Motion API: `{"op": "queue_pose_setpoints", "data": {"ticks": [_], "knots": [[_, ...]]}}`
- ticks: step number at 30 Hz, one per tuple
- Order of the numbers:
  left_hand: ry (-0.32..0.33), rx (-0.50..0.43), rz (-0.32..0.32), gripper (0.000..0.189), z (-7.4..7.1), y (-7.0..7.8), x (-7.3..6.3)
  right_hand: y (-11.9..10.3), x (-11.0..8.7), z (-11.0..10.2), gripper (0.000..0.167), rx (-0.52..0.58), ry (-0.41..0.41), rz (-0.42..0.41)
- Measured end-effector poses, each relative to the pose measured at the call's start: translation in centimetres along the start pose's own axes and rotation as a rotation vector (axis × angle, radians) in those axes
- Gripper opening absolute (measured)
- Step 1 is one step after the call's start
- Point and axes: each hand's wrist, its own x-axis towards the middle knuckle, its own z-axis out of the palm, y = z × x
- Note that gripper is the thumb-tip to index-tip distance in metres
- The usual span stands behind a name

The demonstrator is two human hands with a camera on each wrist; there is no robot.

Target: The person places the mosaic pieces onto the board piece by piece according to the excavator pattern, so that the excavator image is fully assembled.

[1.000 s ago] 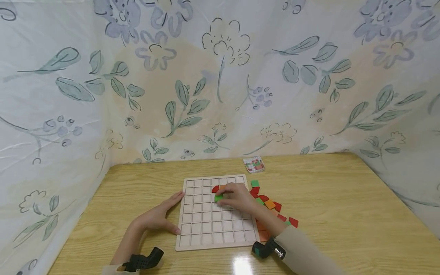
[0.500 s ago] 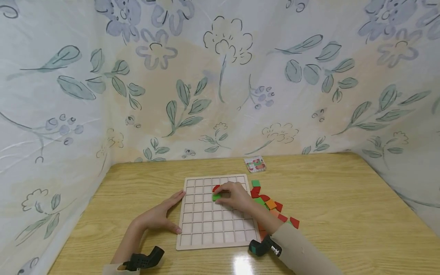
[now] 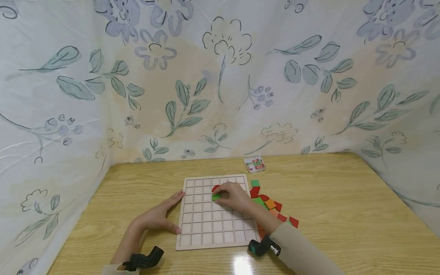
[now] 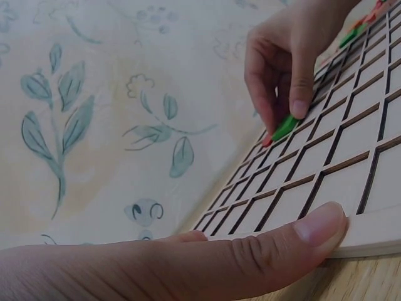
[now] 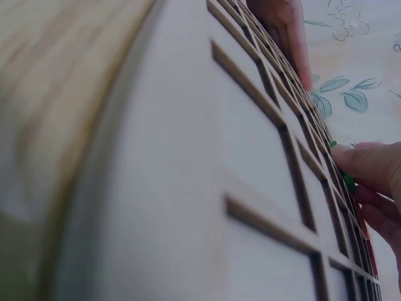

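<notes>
Since a second ago, the right hand and green tile are shifted slightly toward the grid board's left edge. Orange piece visible then on the board by the red one is now hidden behind the fingers. Board and left hand look unchanged.

Right hand: pinching the green tile between thumb and fingers, over the board's upper-middle cells. Can't tell if it's fully seated. Red piece is on the board, just beyond the tile.

Left hand: thumb and fingers spread, touching the board's left edge; thumb near the lower end, fingers higher up.

Loose pieces in red, orange and green lie along the board's right edge, some behind the right forearm. Printed card is past the board's far right corner. Board lies flat on the wood-grain tabletop; floral cloth hangs behind it.
</notes>
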Motion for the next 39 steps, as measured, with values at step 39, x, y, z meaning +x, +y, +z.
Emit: {"op": "queue_pose_setpoints", "data": {"ticks": [39], "knots": [[-0.001,0.009,0.035,0.112,-0.1,-0.6,0.1,2.5,-2.1,-4.1,0.026,0.338,0.096,0.233]]}}
